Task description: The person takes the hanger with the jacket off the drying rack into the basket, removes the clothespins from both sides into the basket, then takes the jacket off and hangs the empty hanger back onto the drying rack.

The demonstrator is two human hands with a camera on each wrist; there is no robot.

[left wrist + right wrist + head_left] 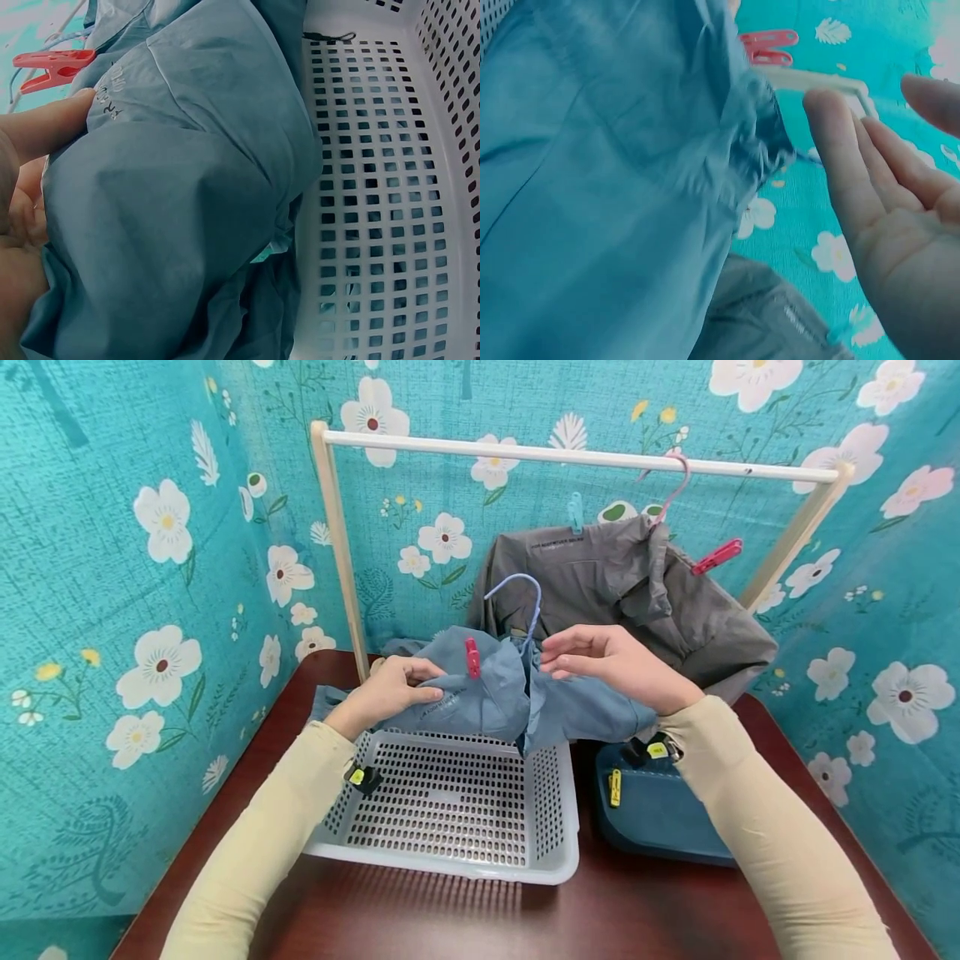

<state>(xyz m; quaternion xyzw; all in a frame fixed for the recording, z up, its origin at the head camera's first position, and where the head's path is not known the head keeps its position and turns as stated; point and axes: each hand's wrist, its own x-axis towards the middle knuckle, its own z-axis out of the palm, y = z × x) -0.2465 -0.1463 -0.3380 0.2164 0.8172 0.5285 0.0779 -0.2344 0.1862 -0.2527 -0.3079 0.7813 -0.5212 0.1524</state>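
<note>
A blue jacket (480,693) with a gathered neck hangs on a periwinkle hanger (536,602) above the basket's back edge. On its left shoulder is a red clothespin (472,658), also seen in the left wrist view. My left hand (393,689) pinches the jacket's upper edge between thumb and fingers, beside some small printed lettering. In the left wrist view the thumb presses the cloth near that print. To the right of the neck, my right hand (600,660) has its fingers extended and holds nothing; in the right wrist view a gap separates thumb from fingers.
A white perforated basket (555,860) stands in front. Behind, a grey jacket (690,627) hangs by a pink hanger (678,485) from a rack rail (585,454), with blue and red clothespins clipped on. At right, a dark blue bin (667,827) carries a yellow clothespin (615,787).
</note>
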